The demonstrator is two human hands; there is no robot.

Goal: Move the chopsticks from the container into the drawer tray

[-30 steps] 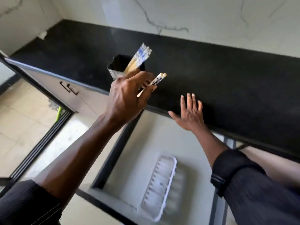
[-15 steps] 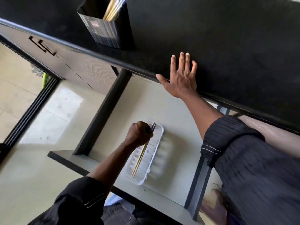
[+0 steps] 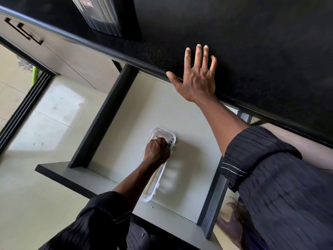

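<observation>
A white plastic tray [image 3: 156, 132] lies in the open drawer [image 3: 126, 120]. My left hand [image 3: 156, 151] is down inside the tray, closed around a pair of chopsticks [image 3: 152, 179] that lie along its length; their patterned ends stick out past my knuckles. My right hand [image 3: 196, 78] rests flat and spread on the front edge of the black countertop [image 3: 252, 42], holding nothing. The dark ribbed container [image 3: 106, 17] stands on the counter at the top, cut off by the frame, with only a sliver of yellow chopsticks showing at its rim.
The drawer has black side walls [image 3: 106, 114] and a black front panel [image 3: 75, 179]. A closed cabinet front with a dark handle [image 3: 23, 31] is at the upper left. Pale floor tiles and a dark sliding-door track [image 3: 21, 112] lie to the left.
My left hand carried the chopsticks from the container down into the drawer tray and has lowered them flat along it. My right hand stayed on the counter edge.
</observation>
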